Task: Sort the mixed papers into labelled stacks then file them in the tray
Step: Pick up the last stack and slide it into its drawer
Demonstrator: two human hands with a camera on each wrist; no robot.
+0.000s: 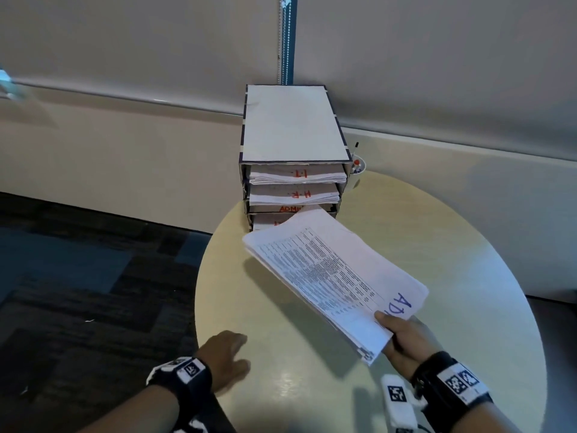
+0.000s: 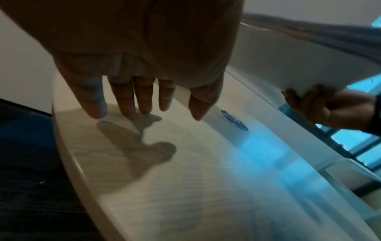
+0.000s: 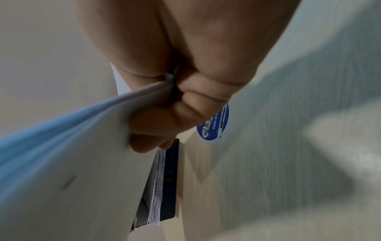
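The right hand (image 1: 406, 339) pinches a paper stack (image 1: 331, 276) marked "AD" in blue. Tray (image 1: 290, 126) slots read "I.T.", "H.R.", "ADMI". The left hand (image 1: 224, 354) hovers over the desk (image 1: 452, 245), fingers (image 2: 142, 97) straight and slightly spread.

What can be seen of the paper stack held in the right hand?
The thick stack of white printed sheets carries dense tabular text on its top page and blue handwritten letters "AD" near the held corner. The right hand pinches that near corner, thumb on top. The stack hangs tilted above the round pale table, its far end pointing toward the tiered filing tray.
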